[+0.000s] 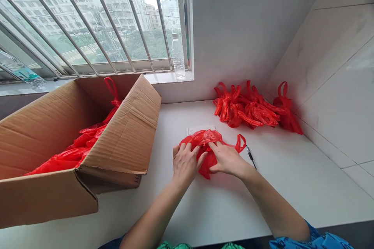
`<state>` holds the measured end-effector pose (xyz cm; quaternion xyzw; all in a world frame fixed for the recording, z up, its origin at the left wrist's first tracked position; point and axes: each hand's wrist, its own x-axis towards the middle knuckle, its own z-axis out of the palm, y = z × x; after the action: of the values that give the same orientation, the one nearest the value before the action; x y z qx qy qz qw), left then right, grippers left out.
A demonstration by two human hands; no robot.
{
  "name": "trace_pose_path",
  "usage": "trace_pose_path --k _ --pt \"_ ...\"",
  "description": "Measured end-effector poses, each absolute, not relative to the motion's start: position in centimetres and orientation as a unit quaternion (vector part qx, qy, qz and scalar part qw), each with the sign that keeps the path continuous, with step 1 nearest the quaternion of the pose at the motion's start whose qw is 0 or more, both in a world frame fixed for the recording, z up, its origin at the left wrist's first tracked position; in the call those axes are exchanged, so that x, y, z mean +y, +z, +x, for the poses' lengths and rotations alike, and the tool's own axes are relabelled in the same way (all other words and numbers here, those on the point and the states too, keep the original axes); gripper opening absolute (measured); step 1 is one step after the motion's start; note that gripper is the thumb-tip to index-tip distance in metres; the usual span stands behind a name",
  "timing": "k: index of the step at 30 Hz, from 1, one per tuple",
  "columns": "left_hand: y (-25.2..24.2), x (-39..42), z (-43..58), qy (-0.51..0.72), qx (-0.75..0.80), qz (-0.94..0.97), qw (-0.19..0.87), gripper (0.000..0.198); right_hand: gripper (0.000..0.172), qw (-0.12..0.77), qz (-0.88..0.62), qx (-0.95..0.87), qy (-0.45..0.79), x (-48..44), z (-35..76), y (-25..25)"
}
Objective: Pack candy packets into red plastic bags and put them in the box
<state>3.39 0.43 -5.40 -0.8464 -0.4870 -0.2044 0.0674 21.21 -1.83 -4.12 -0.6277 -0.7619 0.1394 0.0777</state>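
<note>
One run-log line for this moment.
left hand: on bag | right hand: on bag | bag: red, on counter | box: left, red bags inside | bag pile: back right | pen: beside right hand

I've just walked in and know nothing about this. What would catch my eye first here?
The bright red against all the white: a red plastic bag lies crumpled on the white counter at centre, with the left hand and right hand on it. A pile of similar red bags sits at the back right by the tiled wall, and more red plastic lies in the open cardboard box on the left.
</note>
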Motion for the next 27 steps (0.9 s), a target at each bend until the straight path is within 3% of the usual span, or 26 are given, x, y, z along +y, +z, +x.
trace_pose_path --k 3,6,9,13,15,18,19,23,27 --pt "-5.4 1.5 2.1 -0.186 -0.530 -0.824 0.077 0.024 0.055 0.085 -0.650 -0.746 0.118 -1.6 21.8 -4.0" --pt "-5.8 2.5 0.7 -0.182 -0.569 -0.798 0.077 0.047 0.054 0.074 -0.690 -0.714 0.095 -1.3 22.7 -4.1" --pt "-6.5 3.1 0.0 -0.165 -0.586 -0.793 0.024 0.056 0.047 0.063 -0.707 -0.700 0.080 -1.3 23.2 -3.9" --pt "-7.0 3.4 0.5 -0.181 -0.541 -0.818 -0.072 0.078 0.030 0.184 -0.663 -0.723 0.055 -0.9 22.3 -3.3" --pt "-7.3 3.4 0.9 -0.189 -0.526 -0.823 -0.100 0.082 0.020 0.232 -0.642 -0.729 0.054 -0.4 21.7 -3.5" --pt "-8.0 3.5 1.1 -0.201 -0.528 -0.819 -0.098 0.075 0.016 0.195 -0.669 -0.717 0.024 0.5 21.5 -4.8" --pt "-8.4 3.6 1.0 -0.205 -0.528 -0.819 -0.096 0.071 0.017 0.167 -0.684 -0.710 0.007 0.7 21.7 -5.3" --pt "-10.0 3.9 0.4 -0.221 -0.520 -0.819 -0.096 0.066 0.049 0.118 -0.696 -0.708 -0.021 0.8 22.4 -7.0" --pt "-10.3 3.8 0.4 -0.271 -0.497 -0.819 -0.094 0.078 0.045 0.182 -0.673 -0.716 -0.021 0.7 22.5 -7.1"
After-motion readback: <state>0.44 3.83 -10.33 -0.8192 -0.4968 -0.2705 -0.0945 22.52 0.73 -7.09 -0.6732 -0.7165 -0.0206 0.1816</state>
